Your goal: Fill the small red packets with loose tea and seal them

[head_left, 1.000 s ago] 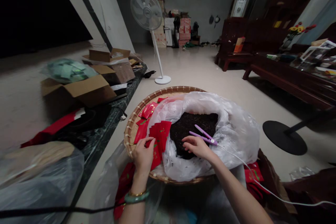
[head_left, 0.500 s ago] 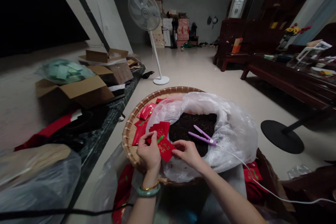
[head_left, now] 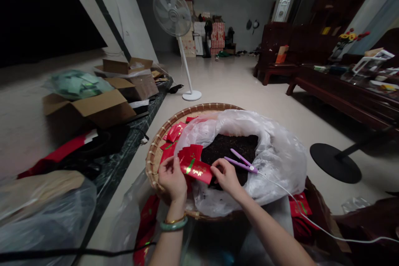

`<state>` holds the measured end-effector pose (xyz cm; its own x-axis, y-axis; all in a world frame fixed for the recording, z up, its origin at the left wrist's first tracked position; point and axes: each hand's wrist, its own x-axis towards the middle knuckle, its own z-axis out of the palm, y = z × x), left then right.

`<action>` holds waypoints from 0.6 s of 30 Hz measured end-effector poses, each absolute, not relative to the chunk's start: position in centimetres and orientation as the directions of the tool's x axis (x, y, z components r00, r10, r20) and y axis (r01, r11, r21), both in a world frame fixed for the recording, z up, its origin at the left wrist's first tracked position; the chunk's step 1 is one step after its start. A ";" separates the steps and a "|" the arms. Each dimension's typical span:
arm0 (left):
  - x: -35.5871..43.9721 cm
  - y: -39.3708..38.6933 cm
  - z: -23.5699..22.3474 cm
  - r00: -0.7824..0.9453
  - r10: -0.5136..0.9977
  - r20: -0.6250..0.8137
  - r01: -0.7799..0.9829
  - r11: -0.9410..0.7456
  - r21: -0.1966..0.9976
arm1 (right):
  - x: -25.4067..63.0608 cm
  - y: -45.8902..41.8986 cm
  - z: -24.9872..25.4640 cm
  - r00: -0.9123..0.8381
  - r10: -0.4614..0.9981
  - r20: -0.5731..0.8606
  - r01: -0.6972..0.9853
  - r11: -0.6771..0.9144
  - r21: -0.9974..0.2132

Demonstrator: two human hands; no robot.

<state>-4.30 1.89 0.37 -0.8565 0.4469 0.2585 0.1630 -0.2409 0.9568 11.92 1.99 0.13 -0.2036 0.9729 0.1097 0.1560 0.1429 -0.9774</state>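
Stretched between my two hands is a red packet (head_left: 199, 171) with a green band and gold lettering. My left hand (head_left: 173, 179) pinches its left end, and my right hand (head_left: 226, 176) grips its right end between thumb and fingers. Just behind it, a fanned stack of red packets (head_left: 191, 151) lies on the edge of a clear plastic bag (head_left: 274, 149). Dark loose leaf-like material (head_left: 230, 145) fills the bag's opening. A purple hand-held sealer (head_left: 240, 162) rests on that material, its jaws apart, to the right of my right hand.
The bag sits in a round woven bamboo tray (head_left: 151, 162), with more red packets (head_left: 174, 132) at its left. A white cord (head_left: 314, 222) runs right from the sealer. Cardboard boxes (head_left: 99, 104) stand left; a white fan (head_left: 188, 70) stands ahead, a black round base (head_left: 335, 163) right.
The packet has swung from a steep slant to nearly level and shows its long side. My left hand has shifted slightly left and down, my right hand slightly up.
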 end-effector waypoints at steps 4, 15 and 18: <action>-5.5 1.3 0.7 -0.849 0.374 0.373 0.372 -0.079 0.925 | 13.4 2.9 0.8 -0.262 0.965 0.012 0.078 0.034 -0.996; -1.4 -0.1 2.0 -0.264 0.937 0.229 0.384 -0.115 0.916 | 16.4 4.5 2.9 -0.066 0.922 0.381 0.331 0.380 -0.864; -0.1 -0.2 1.5 -0.371 0.912 0.176 0.263 -0.079 0.962 | 16.1 3.7 2.1 -0.060 0.895 0.442 0.420 0.425 -0.802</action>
<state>-0.08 -0.23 1.53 -0.3712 0.9117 0.1763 0.2632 -0.0788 0.9615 16.11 3.73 2.13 -0.0602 0.8949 0.4422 0.4197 0.4246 -0.8022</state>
